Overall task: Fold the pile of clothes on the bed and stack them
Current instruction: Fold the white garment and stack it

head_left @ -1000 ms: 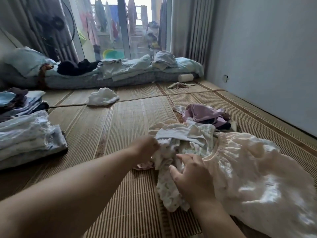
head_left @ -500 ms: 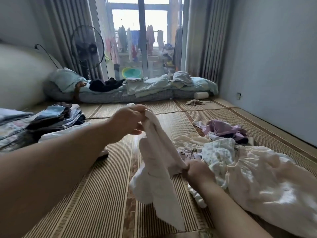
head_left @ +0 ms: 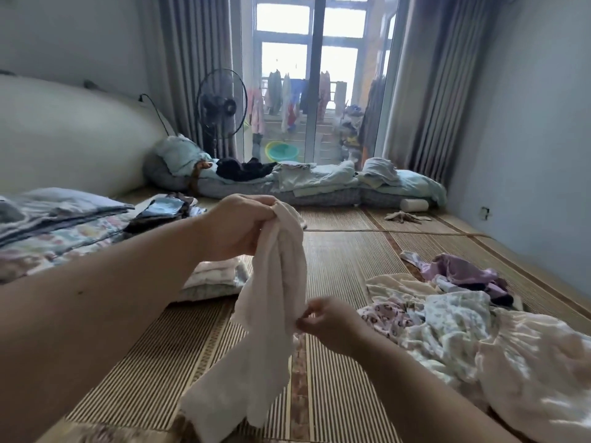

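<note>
Head view: one white garment (head_left: 271,302) hangs in the air above the woven mat (head_left: 335,251) of the bed. Its long axis runs nearly vertical, leaning a little from the upper right down to the lower left, with the bunched top end up and the loose hem pointing down toward the camera. The left hand (head_left: 243,225) is clenched around the top end, knuckles up. The right hand (head_left: 329,324) sits lower and pinches the garment's right edge about midway down, between thumb and fingertips. Both forearms reach in from the bottom of the frame.

To the right, lying on the mat, is one loose pile of unfolded clothes (head_left: 463,330): a pale cream piece nearest, printed pieces in the middle, a purple piece at the far end; the exact number of pieces cannot be told. Just behind the hanging garment is one small folded stack (head_left: 217,276) of light pieces. On the left are more folded stacks (head_left: 64,225), at least two, partly blurred. One standing fan (head_left: 220,107) is by the curtain.
</note>
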`<act>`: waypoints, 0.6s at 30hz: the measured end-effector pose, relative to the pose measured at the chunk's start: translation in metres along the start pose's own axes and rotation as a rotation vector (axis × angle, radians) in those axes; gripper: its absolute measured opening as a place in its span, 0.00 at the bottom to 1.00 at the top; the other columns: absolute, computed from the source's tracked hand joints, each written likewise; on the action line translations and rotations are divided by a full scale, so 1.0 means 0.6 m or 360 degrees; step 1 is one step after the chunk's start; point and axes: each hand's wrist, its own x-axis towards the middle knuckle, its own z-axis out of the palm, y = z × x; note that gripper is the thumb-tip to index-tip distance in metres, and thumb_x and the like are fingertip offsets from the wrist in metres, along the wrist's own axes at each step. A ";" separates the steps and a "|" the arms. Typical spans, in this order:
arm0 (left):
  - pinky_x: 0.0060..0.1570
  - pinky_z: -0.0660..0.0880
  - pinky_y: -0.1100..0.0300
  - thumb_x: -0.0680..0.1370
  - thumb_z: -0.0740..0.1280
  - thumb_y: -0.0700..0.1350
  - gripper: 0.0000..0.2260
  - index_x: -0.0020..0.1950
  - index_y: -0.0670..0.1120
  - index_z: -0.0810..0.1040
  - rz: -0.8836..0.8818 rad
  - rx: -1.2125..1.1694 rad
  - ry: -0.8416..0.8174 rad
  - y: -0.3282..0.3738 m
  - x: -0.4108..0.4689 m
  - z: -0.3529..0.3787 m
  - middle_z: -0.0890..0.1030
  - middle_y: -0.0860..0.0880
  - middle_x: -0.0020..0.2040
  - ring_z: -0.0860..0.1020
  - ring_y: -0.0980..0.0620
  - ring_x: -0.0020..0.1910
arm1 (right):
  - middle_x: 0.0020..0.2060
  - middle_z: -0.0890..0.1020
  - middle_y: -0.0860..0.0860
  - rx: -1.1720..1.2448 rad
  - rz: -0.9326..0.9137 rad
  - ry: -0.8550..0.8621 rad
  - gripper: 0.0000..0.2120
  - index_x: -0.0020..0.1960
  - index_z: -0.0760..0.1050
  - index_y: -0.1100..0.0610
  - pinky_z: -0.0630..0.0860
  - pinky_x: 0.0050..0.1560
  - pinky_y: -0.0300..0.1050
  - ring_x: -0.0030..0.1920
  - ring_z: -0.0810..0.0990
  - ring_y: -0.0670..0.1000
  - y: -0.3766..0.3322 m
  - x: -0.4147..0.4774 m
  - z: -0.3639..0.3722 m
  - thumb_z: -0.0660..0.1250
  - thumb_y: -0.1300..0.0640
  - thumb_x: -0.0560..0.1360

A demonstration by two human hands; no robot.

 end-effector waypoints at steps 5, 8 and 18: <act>0.36 0.72 0.58 0.78 0.56 0.33 0.13 0.44 0.43 0.78 0.0015 0.0109 0.0377 0.003 -0.033 -0.083 0.76 0.42 0.39 0.75 0.47 0.35 | 0.33 0.73 0.54 0.0676 0.0147 0.0347 0.08 0.38 0.72 0.58 0.66 0.34 0.43 0.36 0.70 0.52 -0.020 -0.001 -0.061 0.61 0.67 0.75; 0.34 0.68 0.61 0.76 0.58 0.30 0.12 0.45 0.44 0.78 -0.0201 0.0589 0.0539 -0.008 -0.044 -0.115 0.76 0.42 0.40 0.73 0.49 0.34 | 0.33 0.73 0.52 0.0864 0.0028 0.0437 0.09 0.40 0.72 0.55 0.72 0.37 0.43 0.33 0.74 0.49 -0.080 -0.006 -0.108 0.60 0.64 0.76; 0.31 0.69 0.77 0.74 0.72 0.48 0.07 0.44 0.53 0.74 0.0347 0.1503 -0.0048 0.001 -0.012 0.065 0.77 0.57 0.34 0.77 0.65 0.34 | 0.39 0.80 0.50 0.0203 -0.0477 0.0573 0.05 0.44 0.76 0.52 0.78 0.37 0.44 0.37 0.80 0.48 -0.219 -0.032 -0.117 0.72 0.56 0.72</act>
